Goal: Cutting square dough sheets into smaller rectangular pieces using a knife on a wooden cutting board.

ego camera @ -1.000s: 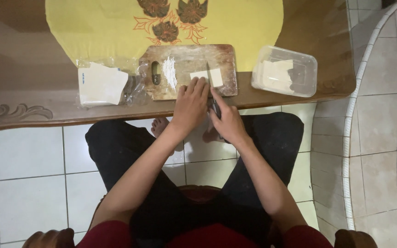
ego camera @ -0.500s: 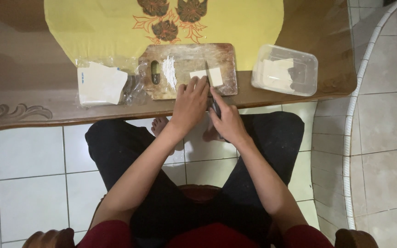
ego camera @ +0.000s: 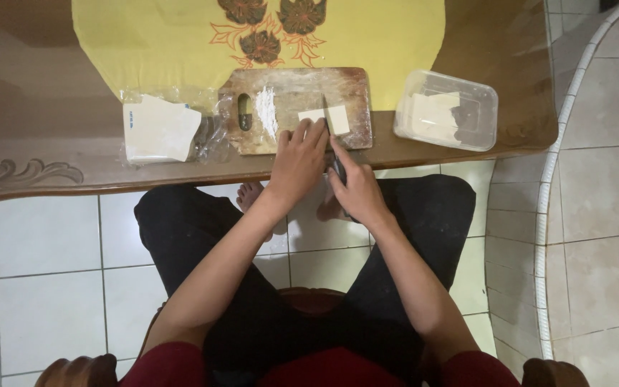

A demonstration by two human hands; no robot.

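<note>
A wooden cutting board (ego camera: 291,89) lies near the table's front edge, with a pale flat white block (ego camera: 327,117) on its right half. My left hand (ego camera: 297,161) rests fingers-down on the block's near left side. My right hand (ego camera: 356,188) grips a knife (ego camera: 329,136) by its dark handle; the blade points away from me and stands in the block, just right of my left fingertips. A heap of white crumbs (ego camera: 268,112) lies on the board's left part.
A clear plastic bag with white sheets (ego camera: 159,129) lies left of the board. A clear plastic box (ego camera: 445,109) with white pieces stands to the right. A yellow cloth (ego camera: 180,36) covers the brown table (ego camera: 37,115). White tiled floor and a tiled wall lie right.
Both hands stay at the board; the knife and my left fingers have barely shifted on the white block.
</note>
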